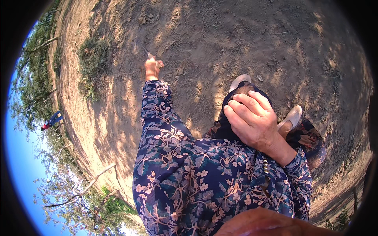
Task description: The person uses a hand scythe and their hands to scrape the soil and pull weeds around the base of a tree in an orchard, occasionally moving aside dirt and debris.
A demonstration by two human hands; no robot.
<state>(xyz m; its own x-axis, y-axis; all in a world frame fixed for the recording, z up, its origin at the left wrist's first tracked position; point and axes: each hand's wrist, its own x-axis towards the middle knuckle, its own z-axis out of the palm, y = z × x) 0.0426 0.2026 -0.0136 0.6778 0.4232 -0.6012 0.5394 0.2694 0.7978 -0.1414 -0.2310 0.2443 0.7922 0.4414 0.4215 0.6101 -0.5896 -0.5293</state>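
My left hand (152, 67) reaches out to the far left on a stretched arm. It is closed round the pale end of a thin, blurred tool (146, 51) that points away over the soil; its kind I cannot make out. My right hand (254, 120) is held in front of my body, above my bent knee in dark patterned trousers (251, 89). Its fingers are curled inward and close together, the back of the hand showing. Whatever lies under those fingers, if anything, is hidden.
Bare brown soil (220, 43) with clods and patches of shade spreads round my pale shoes (292, 117). A heap of cut or dry grass (93, 63) lies to the left. Beyond are a bare branch (96, 177), trees (31, 74) and a distant person (52, 120).
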